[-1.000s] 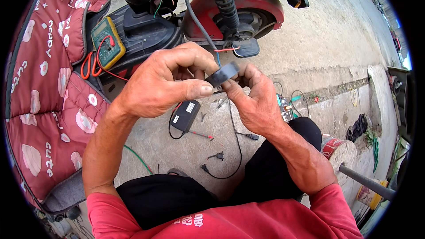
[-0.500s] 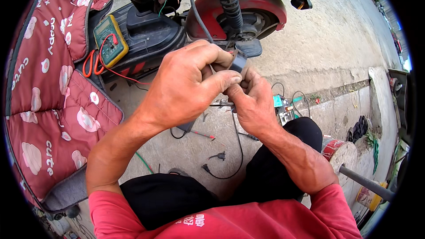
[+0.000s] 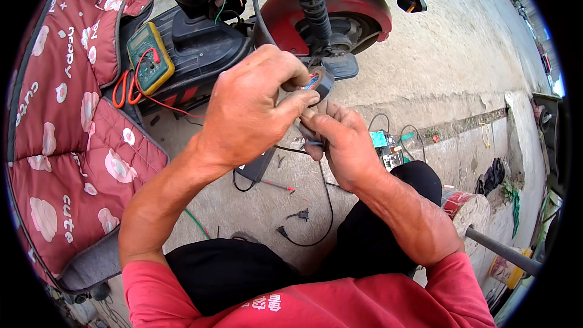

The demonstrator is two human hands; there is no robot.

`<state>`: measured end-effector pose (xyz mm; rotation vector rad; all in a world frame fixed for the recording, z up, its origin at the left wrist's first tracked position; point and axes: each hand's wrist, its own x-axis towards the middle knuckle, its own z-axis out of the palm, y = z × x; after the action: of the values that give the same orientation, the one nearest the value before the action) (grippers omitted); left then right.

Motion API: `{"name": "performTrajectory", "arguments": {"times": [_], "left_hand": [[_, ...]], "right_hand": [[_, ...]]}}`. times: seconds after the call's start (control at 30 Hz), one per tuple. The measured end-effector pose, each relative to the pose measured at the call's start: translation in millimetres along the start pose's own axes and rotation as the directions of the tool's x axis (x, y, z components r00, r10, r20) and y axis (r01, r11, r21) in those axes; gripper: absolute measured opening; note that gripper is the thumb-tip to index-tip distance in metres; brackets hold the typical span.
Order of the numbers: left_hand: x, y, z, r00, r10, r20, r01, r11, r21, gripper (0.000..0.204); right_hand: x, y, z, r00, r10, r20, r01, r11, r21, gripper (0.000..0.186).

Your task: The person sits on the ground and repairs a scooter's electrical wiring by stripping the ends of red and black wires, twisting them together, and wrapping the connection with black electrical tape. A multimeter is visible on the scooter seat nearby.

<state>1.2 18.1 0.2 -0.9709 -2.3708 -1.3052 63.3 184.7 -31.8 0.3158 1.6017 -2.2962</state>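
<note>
Both hands are closed and close together in front of the scooter. My left hand [image 3: 255, 103] grips a roll of black electrical tape [image 3: 327, 87] with a coloured inner core, fingers at its near side. My right hand [image 3: 346, 143] pinches a thin black cable [image 3: 290, 149] just below the roll. Fingers hide most of the spot where tape and cable come together. From that hand the cable runs left toward a black box-shaped adapter [image 3: 255, 167] on the ground. Another black lead with a plug [image 3: 282, 231] curves down below the hands.
Ahead stands an electric scooter with a red-rimmed rear wheel [image 3: 370, 9]. A green and yellow multimeter [image 3: 152, 58] rests on its footboard. A maroon quilted cover [image 3: 79, 140] hangs at left. An opened circuit board [image 3: 388, 152] lies right, near a round block with a rod [image 3: 501, 249].
My left hand has shifted slightly left and the tape roll has turned, showing its core. My right hand's fingers have dropped lower around the cable, and more of the adapter shows.
</note>
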Motion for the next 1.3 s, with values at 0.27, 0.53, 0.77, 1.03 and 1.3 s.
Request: {"name": "performTrajectory", "arguments": {"times": [0.27, 0.53, 0.77, 1.03, 1.3], "left_hand": [[-11, -24, -20, 0.896, -0.283, 0.343, 0.358, 0.917, -0.178, 0.032], [-8, -33, -11, 0.877, -0.104, 0.470, 0.269, 0.916, -0.299, 0.031], [-21, -36, -9, 0.912, -0.098, 0.398, 0.203, 0.951, -0.233, 0.017], [-29, -26, -18, 0.923, -0.141, 0.357, 0.196, 0.973, -0.124, 0.019], [-27, -10, -23, 0.870, -0.331, 0.365, 0.428, 0.875, -0.227, 0.020]], "right_hand": [[-1, -10, -10, 0.981, 0.103, 0.166, -0.138, 0.967, 0.214, 0.016], [-1, -13, -21, 0.888, 0.259, 0.380, -0.410, 0.819, 0.400, 0.019], [0, -10, -21, 0.927, 0.253, 0.277, -0.350, 0.849, 0.395, 0.015], [-3, -13, -6, 0.997, -0.043, -0.065, 0.026, 0.970, -0.240, 0.017], [-4, -3, -1, 0.938, -0.341, -0.065, 0.250, 0.794, -0.553, 0.015]]}}
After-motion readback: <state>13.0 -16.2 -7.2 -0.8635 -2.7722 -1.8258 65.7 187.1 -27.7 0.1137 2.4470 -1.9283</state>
